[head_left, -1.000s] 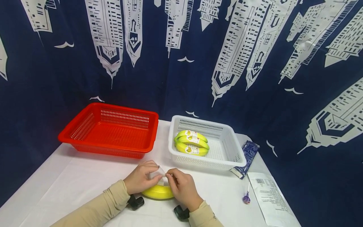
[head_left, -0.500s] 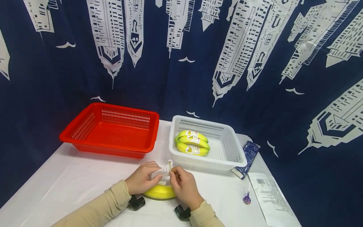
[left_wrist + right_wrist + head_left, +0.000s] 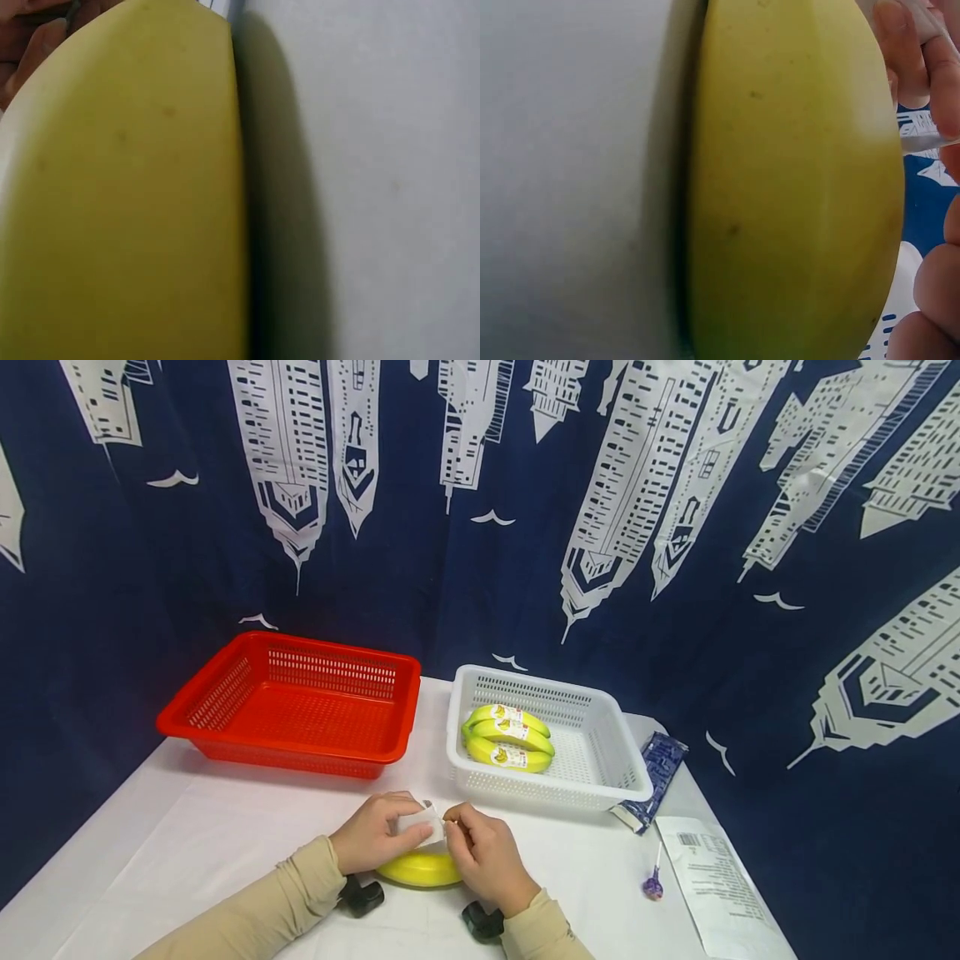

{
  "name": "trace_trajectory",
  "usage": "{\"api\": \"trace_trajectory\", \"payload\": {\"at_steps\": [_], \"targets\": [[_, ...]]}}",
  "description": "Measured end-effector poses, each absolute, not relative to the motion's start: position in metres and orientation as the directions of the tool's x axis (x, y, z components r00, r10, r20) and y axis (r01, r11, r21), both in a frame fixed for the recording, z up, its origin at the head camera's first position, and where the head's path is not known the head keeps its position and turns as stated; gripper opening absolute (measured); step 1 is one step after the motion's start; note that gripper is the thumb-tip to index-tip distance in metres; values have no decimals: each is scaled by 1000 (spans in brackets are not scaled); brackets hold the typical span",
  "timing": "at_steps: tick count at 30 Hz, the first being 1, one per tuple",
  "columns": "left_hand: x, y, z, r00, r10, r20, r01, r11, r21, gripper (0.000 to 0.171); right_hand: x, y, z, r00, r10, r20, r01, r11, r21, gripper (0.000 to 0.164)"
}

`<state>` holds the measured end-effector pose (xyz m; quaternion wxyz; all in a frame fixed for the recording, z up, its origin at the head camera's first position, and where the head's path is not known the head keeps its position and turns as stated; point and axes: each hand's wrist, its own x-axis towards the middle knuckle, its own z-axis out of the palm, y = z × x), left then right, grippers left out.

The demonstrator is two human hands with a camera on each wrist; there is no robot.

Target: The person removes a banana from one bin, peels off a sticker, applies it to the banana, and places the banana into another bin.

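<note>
A yellow banana (image 3: 422,868) lies on the table below both hands, and it fills much of both wrist views. Above it, my left hand (image 3: 378,833) holds a small white sheet (image 3: 426,823) between thumb and fingers. My right hand (image 3: 487,857) pinches the sheet's right edge with thumb and forefinger. In the right wrist view, fingertips (image 3: 904,56) and a pale strip show beyond the banana (image 3: 795,187). Only a few fingers (image 3: 45,49) show at the top left of the left wrist view. Whether the sheet is paper or plastic, I cannot tell.
A red basket (image 3: 300,763) stands at the back left. Beside it, a white basket (image 3: 592,793) holds several bananas (image 3: 510,739) with labels. Further right lie a blue packet (image 3: 660,772), a lollipop (image 3: 652,885) and a white printed pouch (image 3: 712,885).
The white sheet stuck up between the hands half a second ago; now it lies lower, against the left fingers. My right hand has shifted slightly left. Baskets and banana have stayed put.
</note>
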<state>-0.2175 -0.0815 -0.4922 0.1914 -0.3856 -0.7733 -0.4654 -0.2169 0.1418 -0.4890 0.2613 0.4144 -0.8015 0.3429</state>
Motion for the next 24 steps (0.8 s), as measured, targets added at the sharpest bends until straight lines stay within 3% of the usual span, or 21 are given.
{"api": "trace_trajectory", "payload": {"at_steps": [7,16,22,24], "targets": [[-214,-78,-490,-686,385,617,724,277,632,11,-216,142,-488,-476,-533,700,-869,407,-282,7],[-214,-77,-487,-570,478,668,819,272,505,20,-214,140,-486,-427,-565,706,-893,390,-227,17],[-215,-78,-487,-528,493,691,848,266,458,17,-215,139,-485,-493,-545,678,-868,356,-346,24],[-215,-79,-487,-541,481,690,840,269,471,16,-216,139,-485,-520,-530,670,-854,343,-391,24]]}}
